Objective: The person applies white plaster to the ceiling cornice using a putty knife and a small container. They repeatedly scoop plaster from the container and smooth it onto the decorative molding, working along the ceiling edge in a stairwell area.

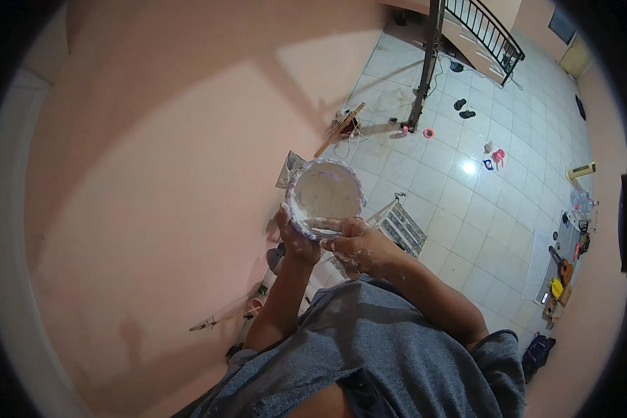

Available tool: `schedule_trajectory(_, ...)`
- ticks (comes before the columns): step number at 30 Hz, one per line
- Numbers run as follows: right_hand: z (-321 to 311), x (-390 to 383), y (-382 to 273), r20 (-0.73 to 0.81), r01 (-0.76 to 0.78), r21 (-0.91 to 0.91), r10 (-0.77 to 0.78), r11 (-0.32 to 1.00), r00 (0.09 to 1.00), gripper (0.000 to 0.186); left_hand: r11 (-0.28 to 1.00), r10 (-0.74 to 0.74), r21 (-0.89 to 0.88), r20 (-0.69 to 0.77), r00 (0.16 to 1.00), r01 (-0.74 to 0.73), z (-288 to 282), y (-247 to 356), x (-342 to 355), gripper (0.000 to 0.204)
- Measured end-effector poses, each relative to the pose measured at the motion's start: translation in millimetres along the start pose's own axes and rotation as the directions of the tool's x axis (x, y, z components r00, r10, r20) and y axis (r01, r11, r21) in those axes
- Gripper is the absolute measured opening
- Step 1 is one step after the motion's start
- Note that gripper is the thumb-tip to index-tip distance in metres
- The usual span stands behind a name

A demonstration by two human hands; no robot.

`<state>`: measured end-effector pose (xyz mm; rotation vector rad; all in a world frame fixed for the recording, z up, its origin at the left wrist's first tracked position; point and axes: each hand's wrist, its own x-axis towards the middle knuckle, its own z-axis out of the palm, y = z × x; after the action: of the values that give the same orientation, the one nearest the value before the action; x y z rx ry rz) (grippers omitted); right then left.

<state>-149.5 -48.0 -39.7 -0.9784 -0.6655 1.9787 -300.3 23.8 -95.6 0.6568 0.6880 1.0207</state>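
Resting in the left grip, a white-smeared bowl

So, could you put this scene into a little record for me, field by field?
Left hand: supporting a round tub
Right hand: at the tub's near rim, smeared white; whether it grips a tool is unclear
Contents: pale material
Left side: peach wall
Right side: pale tiled floor
Background: stairs with black railing
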Motion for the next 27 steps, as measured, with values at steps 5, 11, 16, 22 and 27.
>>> schedule_trajectory(5, -6.1, -11.6, 3.3, 0.024, 0.020, 0.114, -0.023, 0.993, 0.999, 0.039, 1.000, -0.009, 0.025, 0.022, 1.000, 0.009, -5.4, -3.0, -2.7, 0.076)
schedule_trajectory(11, -25.9, -51.1, -21.8, 0.091, 0.118, 0.548, -0.200, 0.828, 0.976, 0.038, 0.937, -0.094, -0.324, 0.118, 0.989, 0.128, 16.6, -6.5, -2.7, 0.076)
schedule_trajectory(16, -26.7, -79.9, -107.7, 0.154, 0.520, 0.586, -0.715, 0.622, 0.681, 0.067, 0.967, 0.037, -0.254, 0.108, 0.993, -0.008, 17.9, -6.0, -3.2, 0.082)
schedule_trajectory(22, -24.2, -130.4, -245.2, 0.011, 0.985, -0.124, -0.993, -0.118, -0.118, 0.073, 0.969, 0.042, -0.245, 0.093, 0.995, -0.018, 0.2, -15.6, 4.1, 0.082)
schedule_trajectory(27, -15.6, -142.7, -311.3, 0.058, 0.949, -0.089, -0.952, -0.303, -0.299, 0.059, 0.975, 0.107, -0.206, 0.103, 0.989, -0.083, -10.4, -21.2, 5.8, 0.086)
